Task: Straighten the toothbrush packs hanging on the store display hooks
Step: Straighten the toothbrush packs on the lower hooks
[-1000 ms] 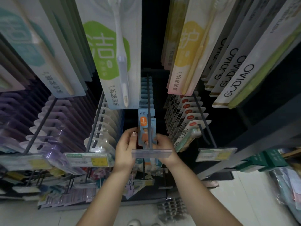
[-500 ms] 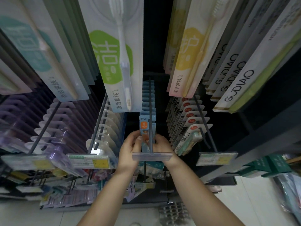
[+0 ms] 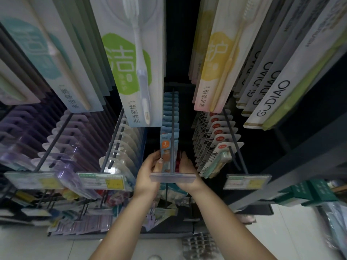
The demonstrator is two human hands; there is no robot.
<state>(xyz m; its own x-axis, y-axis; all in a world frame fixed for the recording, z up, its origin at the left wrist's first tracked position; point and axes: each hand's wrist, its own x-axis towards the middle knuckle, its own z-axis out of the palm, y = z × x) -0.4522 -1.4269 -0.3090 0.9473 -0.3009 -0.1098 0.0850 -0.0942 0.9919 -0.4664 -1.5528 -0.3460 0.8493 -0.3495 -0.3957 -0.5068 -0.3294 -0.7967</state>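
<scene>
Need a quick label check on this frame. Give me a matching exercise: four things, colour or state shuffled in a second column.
Things:
1. front blue pack on the middle hook
2. big pack hanging upper left of centre
3. big pack hanging upper right of centre
4. price tag holder at the middle hook's tip

Colour or state:
A. yellow patch
B. held between left hand and right hand
C. clear, no label visible
D. green patch

Pairs: 1-B, 2-D, 3-A, 4-C
</scene>
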